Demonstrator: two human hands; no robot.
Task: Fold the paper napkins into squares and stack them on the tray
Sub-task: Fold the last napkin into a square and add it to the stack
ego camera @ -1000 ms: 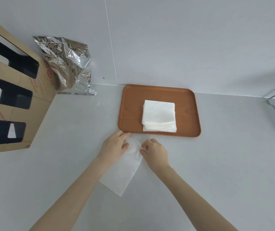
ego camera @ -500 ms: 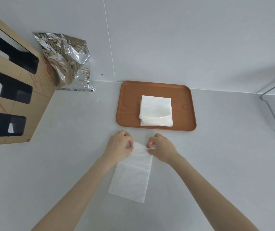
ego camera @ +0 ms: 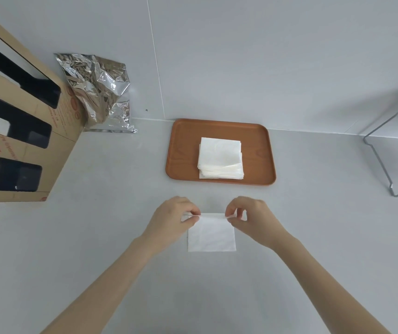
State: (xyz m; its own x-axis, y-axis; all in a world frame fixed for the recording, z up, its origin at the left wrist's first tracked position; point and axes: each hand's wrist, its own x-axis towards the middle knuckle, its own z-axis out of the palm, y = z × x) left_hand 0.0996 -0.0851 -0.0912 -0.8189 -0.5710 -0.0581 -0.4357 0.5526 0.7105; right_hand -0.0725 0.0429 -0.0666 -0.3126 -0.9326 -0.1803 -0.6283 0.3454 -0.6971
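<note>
Soft even light — sharp, edges wide-angle bowed

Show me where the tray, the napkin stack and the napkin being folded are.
tray (ego camera: 183,150), head view, bare left floor.
napkin stack (ego camera: 220,153), head view, top sheet.
napkin being folded (ego camera: 211,235), head view, its middle.

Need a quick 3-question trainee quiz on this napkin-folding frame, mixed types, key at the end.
1. True or false: the stack of folded white paper napkins lies on the brown wooden tray.
2. Which corners of the white paper napkin on the counter do the left hand and right hand pinch: A near, B far?
3. What stands left of the tray, against the wall?

Key: 1 true. 2 B. 3 the crumpled silver foil bag.
</note>
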